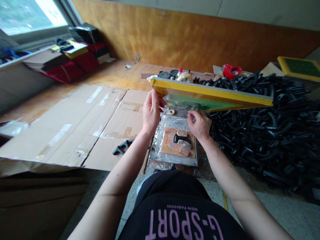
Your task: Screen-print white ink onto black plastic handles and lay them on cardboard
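If my hold slackens, the yellow-framed screen (212, 95) could drop onto the metal plate (175, 156) below and knock the small black handle part (181, 138) out of its seat on the brown jig board (175, 146); I judge the risk real because the frame is raised and tilted, with its far end hanging out over the pile of black handles (270, 133) and nothing under it. The clear film taped along its near edge is another worry (it looks loose and crinkled), since a tug from my fingers might tear it or peel the tape. My left hand (151, 111) is closed around the near left corner of the frame, thumb up against the film and fingers wrapped behind, so that grip is narrow and holding the screen. My right hand (199, 124) sits just under the frame's lower edge with the fingers curled; it touches the film or mesh there, though I cannot tell whether it truly pinches anything. A small roll of tape (171, 112) lies on the plate just beneath the screen, and another black handle (123, 146) rests on the cardboard (75, 120) to my left.
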A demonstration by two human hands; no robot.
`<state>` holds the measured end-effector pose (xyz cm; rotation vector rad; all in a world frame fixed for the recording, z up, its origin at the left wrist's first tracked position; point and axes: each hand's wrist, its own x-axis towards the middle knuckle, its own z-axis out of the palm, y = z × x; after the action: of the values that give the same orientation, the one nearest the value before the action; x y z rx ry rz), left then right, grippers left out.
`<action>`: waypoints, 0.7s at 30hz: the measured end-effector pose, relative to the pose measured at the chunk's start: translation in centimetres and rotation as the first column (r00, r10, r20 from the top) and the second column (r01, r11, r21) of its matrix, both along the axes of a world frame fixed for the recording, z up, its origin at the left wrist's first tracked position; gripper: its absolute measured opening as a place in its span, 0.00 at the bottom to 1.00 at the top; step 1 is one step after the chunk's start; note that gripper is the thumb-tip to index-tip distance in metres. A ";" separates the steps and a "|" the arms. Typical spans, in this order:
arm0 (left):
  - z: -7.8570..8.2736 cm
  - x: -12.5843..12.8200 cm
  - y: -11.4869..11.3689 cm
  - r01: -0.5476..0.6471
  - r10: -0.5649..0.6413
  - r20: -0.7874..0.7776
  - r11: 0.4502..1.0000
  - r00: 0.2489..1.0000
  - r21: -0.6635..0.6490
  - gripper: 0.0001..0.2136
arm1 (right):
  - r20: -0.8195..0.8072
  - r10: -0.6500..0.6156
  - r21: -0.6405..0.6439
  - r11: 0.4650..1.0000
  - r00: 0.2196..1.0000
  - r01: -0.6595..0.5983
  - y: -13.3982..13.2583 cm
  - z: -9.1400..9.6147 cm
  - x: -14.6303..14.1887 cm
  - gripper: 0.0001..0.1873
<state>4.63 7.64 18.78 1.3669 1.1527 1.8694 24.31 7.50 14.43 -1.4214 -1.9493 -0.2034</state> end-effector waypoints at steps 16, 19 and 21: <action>-0.5 0.1 -1.1 -0.009 0.017 0.058 0.990 0.998 -0.139 0.18 | -0.141 -0.062 -0.514 0.858 0.988 -0.019 -1.6 -11.0 9.5 0.09; 0.1 0.0 -1.3 -0.092 0.098 0.048 0.988 0.994 -0.126 0.18 | -0.190 -0.090 -0.509 0.861 0.978 -0.020 0.5 -11.1 11.4 0.08; 1.2 0.0 -1.4 -0.141 0.143 0.019 0.988 0.990 -0.068 0.18 | -0.228 -0.114 -0.502 0.864 0.967 -0.017 2.7 -11.0 12.7 0.08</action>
<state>4.67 6.19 19.94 1.2516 1.3190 1.9212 36.98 10.17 3.48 -1.7259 -1.8244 0.4814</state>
